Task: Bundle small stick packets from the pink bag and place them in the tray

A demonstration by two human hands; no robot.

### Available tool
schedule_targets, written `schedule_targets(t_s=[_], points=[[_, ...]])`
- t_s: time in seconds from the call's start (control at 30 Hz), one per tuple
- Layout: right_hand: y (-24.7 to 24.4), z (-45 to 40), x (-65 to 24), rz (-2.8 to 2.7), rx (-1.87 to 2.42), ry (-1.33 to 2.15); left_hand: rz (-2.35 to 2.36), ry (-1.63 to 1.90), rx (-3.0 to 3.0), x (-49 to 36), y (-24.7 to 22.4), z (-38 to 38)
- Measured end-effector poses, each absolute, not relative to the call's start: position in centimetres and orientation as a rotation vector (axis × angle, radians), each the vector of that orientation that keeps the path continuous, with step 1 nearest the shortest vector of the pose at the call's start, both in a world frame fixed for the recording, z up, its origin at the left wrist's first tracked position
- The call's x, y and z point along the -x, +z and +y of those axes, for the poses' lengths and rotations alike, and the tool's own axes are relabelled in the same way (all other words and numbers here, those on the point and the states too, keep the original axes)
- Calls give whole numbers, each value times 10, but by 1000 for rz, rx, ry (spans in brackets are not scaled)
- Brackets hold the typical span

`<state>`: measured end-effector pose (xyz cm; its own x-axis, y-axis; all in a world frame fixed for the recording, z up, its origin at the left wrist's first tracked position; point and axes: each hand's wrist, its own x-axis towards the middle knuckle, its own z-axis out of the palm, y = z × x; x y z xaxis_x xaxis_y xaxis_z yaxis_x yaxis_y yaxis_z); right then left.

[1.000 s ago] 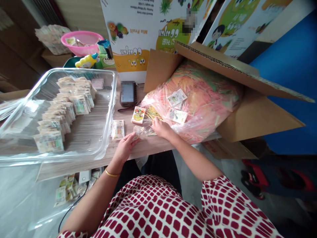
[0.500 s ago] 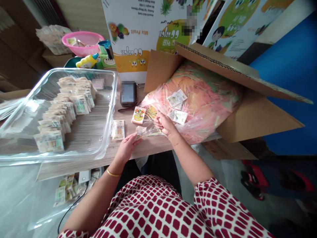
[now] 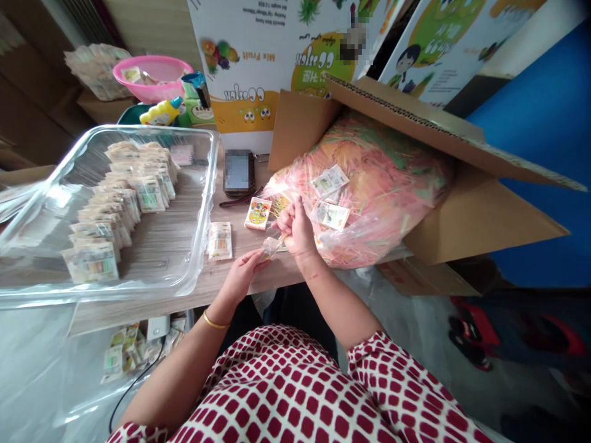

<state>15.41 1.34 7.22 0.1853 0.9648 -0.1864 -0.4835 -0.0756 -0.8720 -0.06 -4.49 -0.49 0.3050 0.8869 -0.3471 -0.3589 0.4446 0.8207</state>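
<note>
Over the table's front edge, my left hand (image 3: pixel 244 271) pinches a small clear packet (image 3: pixel 271 245) between thumb and fingers. My right hand (image 3: pixel 298 231) is closed just right of it, with thin candy sticks (image 3: pixel 283 236) showing from the fingers at the packet's mouth; how many cannot be told. Behind the right hand, a large plastic bag of pink, yellow and green sticks (image 3: pixel 383 178) spills from a tipped carton (image 3: pixel 466 215). Two printed packets (image 3: pixel 330 181) lie on the bag. A colourful fruit-printed packet (image 3: pixel 258 213) and a filled packet (image 3: pixel 220 240) rest on the table.
At left, a clear plastic tray (image 3: pixel 184 271) holds rows of filled packets (image 3: pixel 99 261). A phone (image 3: pixel 239 172) lies behind the loose packets. Farther back stand a pink basin (image 3: pixel 161 92), a yellow glue bottle (image 3: pixel 160 112) and a printed carton (image 3: pixel 244 117).
My right hand has moved left and toward me, from the loose sticks by the bag to the packet's mouth. The left hand, with the packet, has shifted slightly right.
</note>
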Motion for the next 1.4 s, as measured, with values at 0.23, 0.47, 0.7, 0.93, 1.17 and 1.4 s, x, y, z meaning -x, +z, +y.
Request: schedule_targets(t_s=[0.23,0.47,0.7,0.93,1.17,1.4], points=[[65,-6,-144,-968,1154,1054,889,913,-712,0,-8,-47],[66,-19,-147,-1239,1168,953,854,904,-715,1,0,-44],[56,-13,-151,-1186,1282,864,820,904,-748,1,-3,-43],[52,-3,-155,-1299,1226,1066,819,923,-741,2,-7,-40],[48,6,-155,-1245,1229,1151,865,948,-824,-3,-2,-34],[48,9,-170,-1434,1174,1294,778,887,-634,1,11,-23]])
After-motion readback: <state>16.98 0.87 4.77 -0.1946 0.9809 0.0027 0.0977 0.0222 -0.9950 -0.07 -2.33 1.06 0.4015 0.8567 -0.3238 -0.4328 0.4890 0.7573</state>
